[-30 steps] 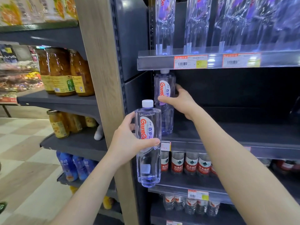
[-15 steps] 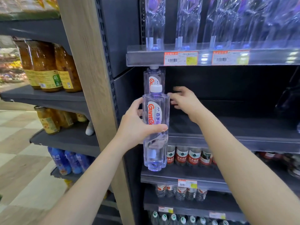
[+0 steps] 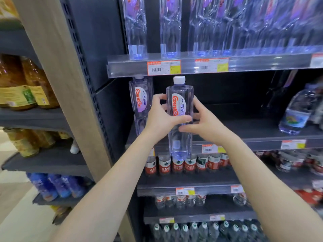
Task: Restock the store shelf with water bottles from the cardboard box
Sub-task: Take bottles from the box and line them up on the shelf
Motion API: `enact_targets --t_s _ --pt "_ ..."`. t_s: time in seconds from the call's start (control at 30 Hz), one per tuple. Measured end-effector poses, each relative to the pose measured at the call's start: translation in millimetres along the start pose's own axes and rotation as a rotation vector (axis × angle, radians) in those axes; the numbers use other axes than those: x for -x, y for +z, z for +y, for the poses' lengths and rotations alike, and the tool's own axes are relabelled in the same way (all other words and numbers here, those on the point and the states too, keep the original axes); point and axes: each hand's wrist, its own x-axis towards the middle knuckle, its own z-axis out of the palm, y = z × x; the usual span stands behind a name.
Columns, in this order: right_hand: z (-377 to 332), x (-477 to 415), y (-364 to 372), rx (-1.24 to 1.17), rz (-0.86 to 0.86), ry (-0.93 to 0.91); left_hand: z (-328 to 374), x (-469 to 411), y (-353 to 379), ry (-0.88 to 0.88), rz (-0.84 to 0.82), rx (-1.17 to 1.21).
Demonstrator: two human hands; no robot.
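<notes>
Both my hands hold one upright water bottle [image 3: 180, 105] in front of the dark shelf [image 3: 262, 130], with its base lower than the shelf's front edge. My left hand [image 3: 161, 117] wraps the labelled part, thumb across the front. My right hand [image 3: 205, 124] grips from the right, thumb below the label; its fingers appear to curl behind, partly hidden. A matching bottle [image 3: 140, 100] stands on the shelf just beside, at the left wall.

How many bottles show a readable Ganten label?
2. One bottle stands at the shelf's left end; the held bottle is in left hand and right hand. Upper labels cropped; maybe more.
</notes>
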Motion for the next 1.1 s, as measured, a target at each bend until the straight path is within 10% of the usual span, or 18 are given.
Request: enact_targets --t_s 1.1 --pt "17 -29 -15 -0.071 0.047 0.128 -31 -19 -8 0.066 -0.135 -0.010"
